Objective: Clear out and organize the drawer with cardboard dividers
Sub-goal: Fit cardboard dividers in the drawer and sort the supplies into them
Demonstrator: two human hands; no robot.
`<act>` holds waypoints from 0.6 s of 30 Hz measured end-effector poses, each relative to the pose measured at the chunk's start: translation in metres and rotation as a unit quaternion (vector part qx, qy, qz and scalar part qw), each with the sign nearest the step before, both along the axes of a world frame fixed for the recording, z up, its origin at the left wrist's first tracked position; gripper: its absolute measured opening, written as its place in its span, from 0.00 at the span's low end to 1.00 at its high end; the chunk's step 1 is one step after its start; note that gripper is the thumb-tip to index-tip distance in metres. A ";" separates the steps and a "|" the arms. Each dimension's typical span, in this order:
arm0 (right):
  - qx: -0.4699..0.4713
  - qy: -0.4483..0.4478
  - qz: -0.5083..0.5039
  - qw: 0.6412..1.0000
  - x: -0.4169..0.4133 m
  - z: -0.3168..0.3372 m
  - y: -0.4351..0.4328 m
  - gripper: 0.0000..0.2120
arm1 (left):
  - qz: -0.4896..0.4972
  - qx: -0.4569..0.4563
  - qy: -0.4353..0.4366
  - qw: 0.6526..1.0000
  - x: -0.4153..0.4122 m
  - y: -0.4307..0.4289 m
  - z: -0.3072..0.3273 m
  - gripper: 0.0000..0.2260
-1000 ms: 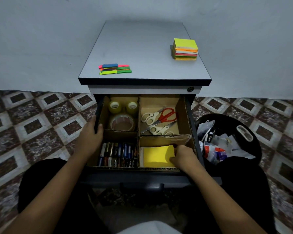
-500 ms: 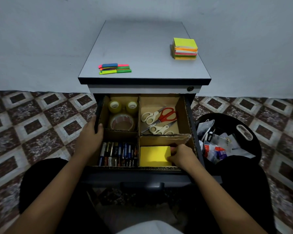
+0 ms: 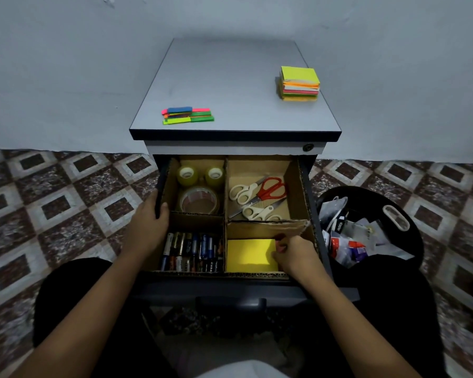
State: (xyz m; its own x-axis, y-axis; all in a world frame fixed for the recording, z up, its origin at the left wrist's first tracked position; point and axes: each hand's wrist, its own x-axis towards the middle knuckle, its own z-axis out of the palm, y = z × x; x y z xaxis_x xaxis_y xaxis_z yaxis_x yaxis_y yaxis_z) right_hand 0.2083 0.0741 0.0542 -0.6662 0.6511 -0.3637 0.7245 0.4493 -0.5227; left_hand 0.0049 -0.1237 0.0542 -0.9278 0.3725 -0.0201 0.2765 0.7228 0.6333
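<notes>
The open drawer (image 3: 314, 214) is split by cardboard dividers (image 3: 225, 208) into four compartments. Tape rolls (image 3: 199, 201) fill the far left one, scissors (image 3: 257, 195) the far right, batteries (image 3: 191, 252) the near left. A yellow sticky-note pad (image 3: 250, 255) lies in the near right compartment. My right hand (image 3: 292, 255) has its curled fingers on the pad's right edge. My left hand (image 3: 148, 222) grips the drawer's left wall, thumb inside over the cardboard.
On the cabinet top (image 3: 235, 77) lie a stack of coloured sticky notes (image 3: 299, 83) at the right and coloured page flags (image 3: 187, 115) at the front left. A black bin (image 3: 366, 227) full of waste stands right of the drawer. Patterned floor tiles surround the cabinet.
My right hand has shifted from the pad's near right corner up along its right edge, and the pad has slid slightly left. The left hand has not moved.
</notes>
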 end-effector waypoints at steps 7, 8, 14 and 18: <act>0.056 0.094 0.006 0.994 0.001 0.015 -0.006 0.11 | 0.001 0.013 0.010 1.000 0.002 0.001 0.006 0.23; 0.059 0.103 0.012 0.993 0.001 0.022 -0.005 0.11 | -0.001 0.021 0.017 1.000 0.003 0.002 0.009 0.22; 0.060 0.156 0.032 0.985 -0.013 0.081 0.014 0.11 | -0.036 0.036 0.140 0.989 0.006 0.020 0.033 0.19; 0.106 0.199 0.031 0.974 -0.035 0.119 0.037 0.12 | -0.082 0.064 0.176 0.979 0.002 0.057 0.067 0.18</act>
